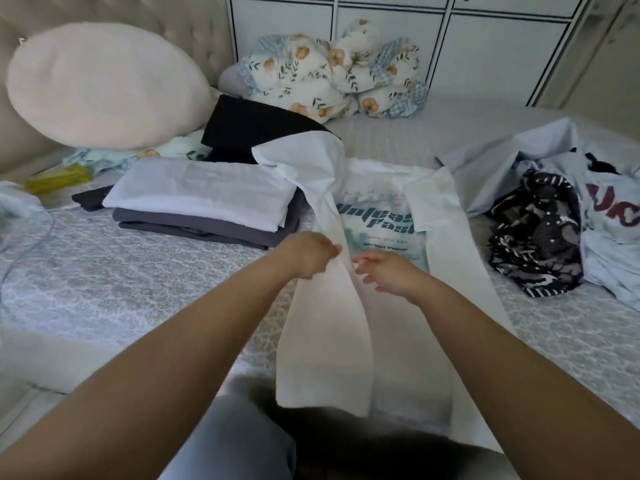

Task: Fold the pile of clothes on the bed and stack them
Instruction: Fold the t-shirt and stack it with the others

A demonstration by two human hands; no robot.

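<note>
With the left hand (pixel 308 254) pinching the white shirt's (pixel 377 216) left flap and the right hand (pixel 388 275) loose-fingered, folding inward seemingly came next.

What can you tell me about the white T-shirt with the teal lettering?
The white T-shirt lies flat on the bed, print up, apparently thin cotton. Both side panels are folded inward, partly covering the teal lettering. The left hand pinches the left flap's edge; the right hand hovers open above the middle. Its hem hangs over the bed's near edge.
</note>
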